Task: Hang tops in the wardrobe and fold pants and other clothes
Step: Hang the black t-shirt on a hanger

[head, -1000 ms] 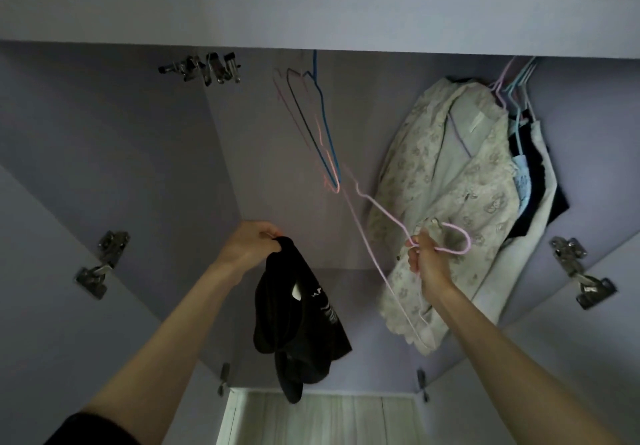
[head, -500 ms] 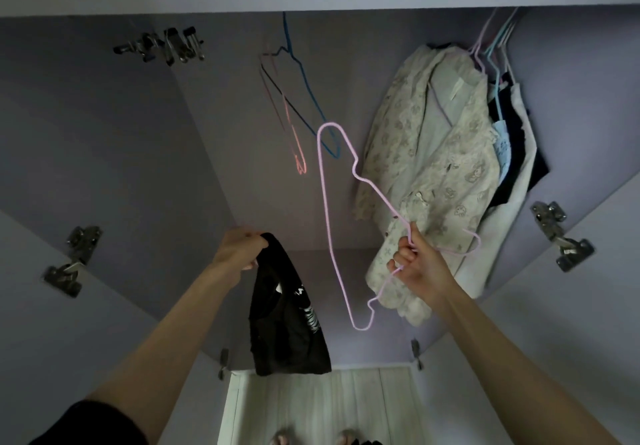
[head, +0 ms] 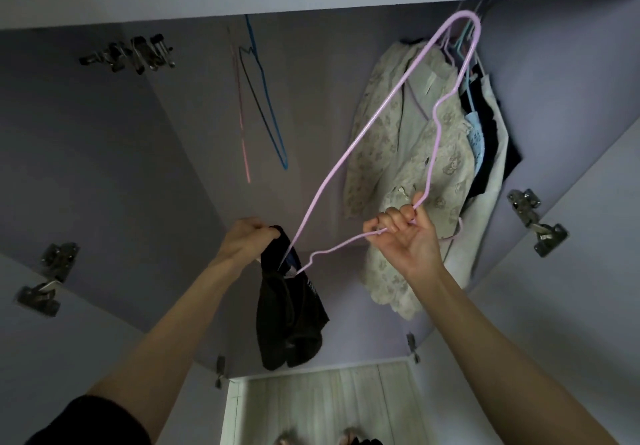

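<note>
Reaching up from the bottom of the frame, both arms point into the open wardrobe point(head: 104, 167). The left hand point(head: 242, 236), a little left of the centre, has its fingers curled tight around the top edge of a black top point(head: 291, 320), which hangs down limp below the fist. The right hand point(head: 405, 233), right of the centre, is turned palm toward the viewer and its fingers are closed around the wire of a pink hanger point(head: 381, 112) near the neck. One shoulder end of this hanger is pushed into the opening of the black top just beside the left hand; the other end rises to the upper right of the frame, in front of the hanging clothes.

Inside the wardrobe, at the upper right, a cream patterned garment point(head: 398, 153) hangs — behind it are darker and pale blue pieces, but I cannot tell what each is. In the upper middle, empty hangers point(head: 263, 98) of blue, dark and pink wire hang together. In the upper left some metal clips point(head: 131, 56) are fixed in a row.

The walls of the wardrobe are pale lilac and a metal hinge point(head: 533, 222) sits at the right edge, with another at the left edge. At the bottom centre a strip of light wooden floor point(head: 322, 406) is seen — with toes at the very edge.
</note>
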